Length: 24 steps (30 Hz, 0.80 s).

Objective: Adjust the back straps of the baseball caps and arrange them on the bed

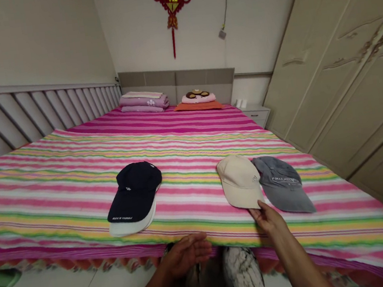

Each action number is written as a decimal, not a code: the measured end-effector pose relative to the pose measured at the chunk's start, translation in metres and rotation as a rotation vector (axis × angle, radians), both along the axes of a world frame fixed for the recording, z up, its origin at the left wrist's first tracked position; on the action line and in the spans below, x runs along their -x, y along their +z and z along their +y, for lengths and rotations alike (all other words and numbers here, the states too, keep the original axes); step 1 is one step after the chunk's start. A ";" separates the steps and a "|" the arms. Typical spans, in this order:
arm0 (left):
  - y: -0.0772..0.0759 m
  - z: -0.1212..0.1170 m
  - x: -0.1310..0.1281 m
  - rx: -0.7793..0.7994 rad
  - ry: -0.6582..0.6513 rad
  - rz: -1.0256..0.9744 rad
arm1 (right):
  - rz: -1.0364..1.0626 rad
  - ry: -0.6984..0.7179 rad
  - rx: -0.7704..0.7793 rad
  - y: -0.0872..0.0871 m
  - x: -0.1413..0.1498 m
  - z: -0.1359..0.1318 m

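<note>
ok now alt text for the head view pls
A person's right hand touches the brim of a beige baseball cap lying beside a grey cap on a striped pink bedspread. A navy cap sits on a white cap to the left, and the left hand hovers open at the bed's edge.

On the striped bed [60, 200], a navy cap [135, 189] covers most of a white cap [134, 226], and the lettering on the grey cap [284, 192] is too small to read.
</note>
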State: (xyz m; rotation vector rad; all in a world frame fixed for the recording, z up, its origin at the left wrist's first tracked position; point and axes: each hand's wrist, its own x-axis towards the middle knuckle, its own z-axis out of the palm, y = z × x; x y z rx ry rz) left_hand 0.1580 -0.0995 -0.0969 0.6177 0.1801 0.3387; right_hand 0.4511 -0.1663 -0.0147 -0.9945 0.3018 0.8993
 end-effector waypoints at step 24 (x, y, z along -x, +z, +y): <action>0.092 0.019 0.097 0.327 1.233 0.377 | -0.196 0.665 0.122 -0.034 0.149 -0.058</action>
